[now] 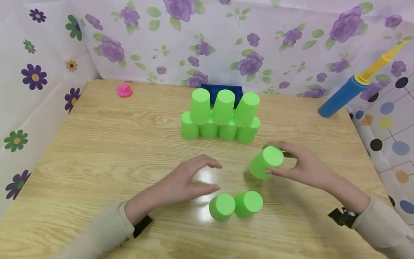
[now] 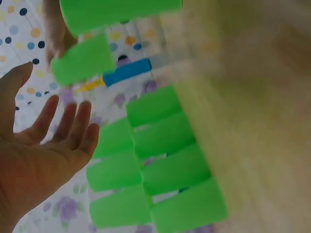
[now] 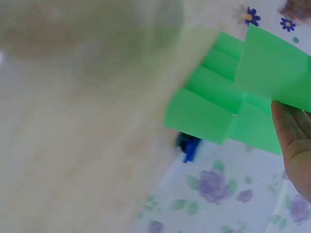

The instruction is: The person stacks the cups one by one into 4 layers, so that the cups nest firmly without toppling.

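My right hand (image 1: 305, 165) grips an upside-down green cup (image 1: 262, 164) between thumb and fingers, slightly tilted and apart from the other cups. In the right wrist view, the fingers (image 3: 291, 124) lie along this cup's side. My left hand (image 1: 184, 181) holds nothing; its thumb and fingers are spread, and the left wrist view shows its palm (image 2: 43, 167). Just in front of it stand two upside-down green cups, a left one (image 1: 221, 207) and a right one (image 1: 248, 204), side by side. Farther back, three cups (image 1: 224, 107) rest on a row of several more (image 1: 208, 129).
Behind the stacked cups lies a dark blue object (image 1: 226, 90), partly hidden. A pink toy duck (image 1: 124, 90) sits at the table's back left. The blue and yellow pump (image 1: 343, 95) leans at the back right. Flowered cloth (image 1: 207, 46) hangs behind the wooden table (image 1: 123, 144).
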Motion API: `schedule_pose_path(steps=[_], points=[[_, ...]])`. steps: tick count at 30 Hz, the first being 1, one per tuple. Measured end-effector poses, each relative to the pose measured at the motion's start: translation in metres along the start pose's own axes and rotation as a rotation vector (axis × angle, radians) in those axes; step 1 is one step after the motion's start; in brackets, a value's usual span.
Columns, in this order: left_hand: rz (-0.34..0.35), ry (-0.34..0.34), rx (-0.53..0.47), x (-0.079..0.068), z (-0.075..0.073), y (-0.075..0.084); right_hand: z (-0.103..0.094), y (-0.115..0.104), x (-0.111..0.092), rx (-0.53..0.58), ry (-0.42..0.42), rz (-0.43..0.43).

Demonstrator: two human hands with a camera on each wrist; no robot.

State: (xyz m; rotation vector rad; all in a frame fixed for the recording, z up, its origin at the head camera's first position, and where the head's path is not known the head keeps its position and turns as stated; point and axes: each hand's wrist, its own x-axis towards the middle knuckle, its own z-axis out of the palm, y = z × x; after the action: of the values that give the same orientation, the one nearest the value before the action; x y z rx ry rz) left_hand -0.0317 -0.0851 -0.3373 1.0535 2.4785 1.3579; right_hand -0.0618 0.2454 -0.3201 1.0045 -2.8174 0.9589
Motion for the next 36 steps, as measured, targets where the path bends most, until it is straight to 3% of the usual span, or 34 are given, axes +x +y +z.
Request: schedule_pose_path(steps=[4,6,8,13,16,23,30,36], points=[[-0.037,0.051,-0.072,-0.016,0.020,0.009,-0.019,-0.011,0.016,-0.011,0.071,-0.073],[-0.076,0.070,-0.122,-0.023,0.029,0.015,-0.028,-0.017,0.024,0.040,0.112,-0.093],[-0.114,0.084,-0.167,-0.029,0.037,0.019,-0.033,-0.021,0.033,0.150,0.154,-0.093],[-0.143,0.109,-0.202,-0.038,0.052,0.022,-0.038,-0.026,0.059,0.594,0.353,-0.066],[-0.143,0.120,-0.209,-0.040,0.058,0.020,-0.039,-0.029,0.079,0.704,0.460,-0.013],[-0.166,0.085,-0.210,-0.043,0.069,0.018,-0.043,-0.033,0.124,0.666,0.497,0.069],[-0.197,0.058,-0.178,-0.040,0.070,0.016,-0.036,-0.028,0.150,0.672,0.543,0.084],[-0.157,0.038,-0.165,-0.037,0.066,0.013,-0.031,-0.023,0.164,0.471,0.509,0.127]])
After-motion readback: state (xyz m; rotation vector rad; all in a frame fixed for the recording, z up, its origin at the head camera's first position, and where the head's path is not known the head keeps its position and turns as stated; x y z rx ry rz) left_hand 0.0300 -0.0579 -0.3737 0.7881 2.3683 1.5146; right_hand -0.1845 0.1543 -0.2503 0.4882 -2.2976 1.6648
